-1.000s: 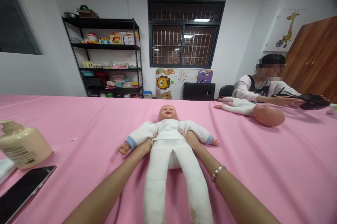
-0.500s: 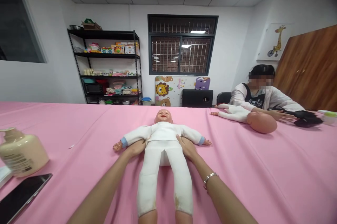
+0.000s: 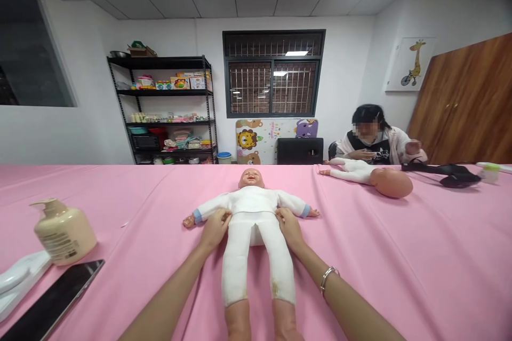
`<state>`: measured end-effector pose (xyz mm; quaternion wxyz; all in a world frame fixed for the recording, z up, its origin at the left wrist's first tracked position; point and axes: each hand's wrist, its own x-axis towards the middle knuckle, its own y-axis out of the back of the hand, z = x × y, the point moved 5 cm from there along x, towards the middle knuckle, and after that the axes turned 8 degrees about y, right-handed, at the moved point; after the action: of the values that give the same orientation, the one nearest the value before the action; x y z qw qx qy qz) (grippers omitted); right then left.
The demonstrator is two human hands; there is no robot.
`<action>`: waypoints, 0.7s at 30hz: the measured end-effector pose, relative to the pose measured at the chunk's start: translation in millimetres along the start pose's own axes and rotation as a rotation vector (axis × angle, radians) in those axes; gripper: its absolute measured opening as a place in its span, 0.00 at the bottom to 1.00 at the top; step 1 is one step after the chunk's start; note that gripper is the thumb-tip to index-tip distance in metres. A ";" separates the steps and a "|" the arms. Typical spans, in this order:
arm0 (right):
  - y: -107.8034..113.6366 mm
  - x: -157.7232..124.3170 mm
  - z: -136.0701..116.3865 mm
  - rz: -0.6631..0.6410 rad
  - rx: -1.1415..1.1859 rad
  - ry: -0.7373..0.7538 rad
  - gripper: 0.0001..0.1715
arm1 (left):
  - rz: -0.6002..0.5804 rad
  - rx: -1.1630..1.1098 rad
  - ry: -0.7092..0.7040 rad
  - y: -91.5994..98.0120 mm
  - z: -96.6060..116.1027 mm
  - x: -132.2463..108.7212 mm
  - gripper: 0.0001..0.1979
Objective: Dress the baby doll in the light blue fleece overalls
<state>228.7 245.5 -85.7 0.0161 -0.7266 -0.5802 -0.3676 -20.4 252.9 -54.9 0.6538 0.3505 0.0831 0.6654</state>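
**Both hands at the doll's waist**

Left hand (image 3: 215, 227) and right hand (image 3: 288, 225) press against the two sides of a plastic baby doll in a white knitted suit (image 3: 253, 223), each at the waist where the top meets the trousers. Fingers curl onto the white cloth on both sides, so the hands grasp the doll's waistband area rather than lie flat. A thin silver bracelet (image 3: 328, 277) circles the right wrist.

The doll lies face up in the middle of the pink cloth-covered table (image 3: 400, 255), head pointing away, arms spread, bare feet towards the camera.

To the left, near the table's near edge, stand a cream pump bottle (image 3: 64, 231), a black phone lying flat (image 3: 56, 298) and a white object (image 3: 18, 279) only partly in view.

Far right on the same table lies a second doll in white (image 3: 370, 175), head towards the camera, with a black item (image 3: 448, 174) beyond it. A seated person in a pale jacket (image 3: 378, 138) is behind that doll, one hand raised. A black metal shelf rack of toys and boxes (image 3: 168, 106) stands against the back wall beside a barred window (image 3: 274, 74).
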 end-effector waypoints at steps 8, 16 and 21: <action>8.2 -4.0 -3.5 -0.134 0.022 0.021 0.12 | -0.044 0.028 -0.011 16.8 -2.0 -5.5 0.11; 70.0 -38.7 -82.4 0.016 0.139 -0.029 0.16 | -0.224 0.097 -0.018 38.7 55.4 -43.3 0.10; 103.4 -162.9 -160.3 -0.177 0.266 -0.011 0.10 | -0.244 -0.019 0.141 47.6 109.1 -155.2 0.15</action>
<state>225.2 4.3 -17.2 0.0767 -0.6661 -0.6855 -0.2838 -11.9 64.7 -2.6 0.7258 0.2842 0.1645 0.6045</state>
